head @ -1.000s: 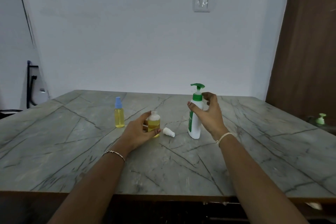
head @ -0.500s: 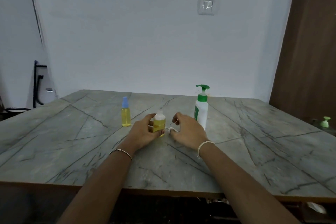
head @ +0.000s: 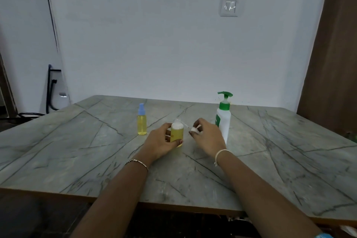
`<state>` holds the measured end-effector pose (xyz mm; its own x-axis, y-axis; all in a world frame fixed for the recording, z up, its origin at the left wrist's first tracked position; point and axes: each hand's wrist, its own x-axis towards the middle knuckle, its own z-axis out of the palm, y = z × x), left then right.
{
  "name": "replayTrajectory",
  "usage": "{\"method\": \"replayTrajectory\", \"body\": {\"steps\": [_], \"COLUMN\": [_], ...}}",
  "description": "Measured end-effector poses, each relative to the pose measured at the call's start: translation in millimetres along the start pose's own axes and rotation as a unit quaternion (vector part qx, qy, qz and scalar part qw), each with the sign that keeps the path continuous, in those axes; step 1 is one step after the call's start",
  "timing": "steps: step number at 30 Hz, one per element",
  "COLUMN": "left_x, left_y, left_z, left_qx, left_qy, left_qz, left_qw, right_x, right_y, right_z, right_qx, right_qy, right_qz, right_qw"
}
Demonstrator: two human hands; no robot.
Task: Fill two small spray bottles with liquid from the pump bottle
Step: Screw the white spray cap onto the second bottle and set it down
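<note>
Pump bottle (head: 224, 121), white with a green collar and green pump head, stands upright right of centre in the head view, on the grey veined table (head: 77, 150). Its lower part is hidden behind the right hand (head: 208, 138).

At frame centre the left hand (head: 159, 141) is wrapped round a small open spray bottle (head: 177, 131). The thumb crosses the front near its base and the fingers curl behind. That bottle is upright, filled with yellow liquid most of the way up, and its neck is bare.

Just beside it, a little to the right, the right hand pinches a small white spray cap (head: 193, 129) between thumb and fingertips, the other fingers curled in. The cap sits level with the bottle's shoulder and apart from its neck.

Left of centre, a second spray bottle (head: 142, 122) stands alone, also yellow inside, with its pale blue cap on.

A thin bracelet (head: 137, 162) circles the left wrist and a white band (head: 220, 154) the right. A wall switch (head: 229, 6) shows in the upper right.
</note>
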<state>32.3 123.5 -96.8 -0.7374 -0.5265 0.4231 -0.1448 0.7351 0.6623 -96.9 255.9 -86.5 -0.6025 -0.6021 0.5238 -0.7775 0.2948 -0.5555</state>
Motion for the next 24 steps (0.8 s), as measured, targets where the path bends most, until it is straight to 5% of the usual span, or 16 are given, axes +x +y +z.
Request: {"method": "replayTrajectory", "body": {"steps": [10,15,24], "left_x": [-1.4,-0.6,4.5], "left_y": [3.1,2.5,0.4], "left_z": [-2.2,-2.6,-1.5], "left_qx": [-0.006,-0.009,-0.025], "left_qy": [-0.014,-0.023,-0.035], "left_qz": [-0.011,-0.014,-0.039], "left_qw": [1.0,1.0,0.998], "right_x": [6.1,16.3,39.0], "right_y": [-33.3,-40.9,-46.7], "right_z": [-31.7,-42.0,-43.9], "right_qx": [0.332,0.434,0.299], "right_qy": [0.122,0.115,0.146], "right_qz": [0.052,0.043,-0.068], "right_qw": [0.934,0.893,0.941]}}
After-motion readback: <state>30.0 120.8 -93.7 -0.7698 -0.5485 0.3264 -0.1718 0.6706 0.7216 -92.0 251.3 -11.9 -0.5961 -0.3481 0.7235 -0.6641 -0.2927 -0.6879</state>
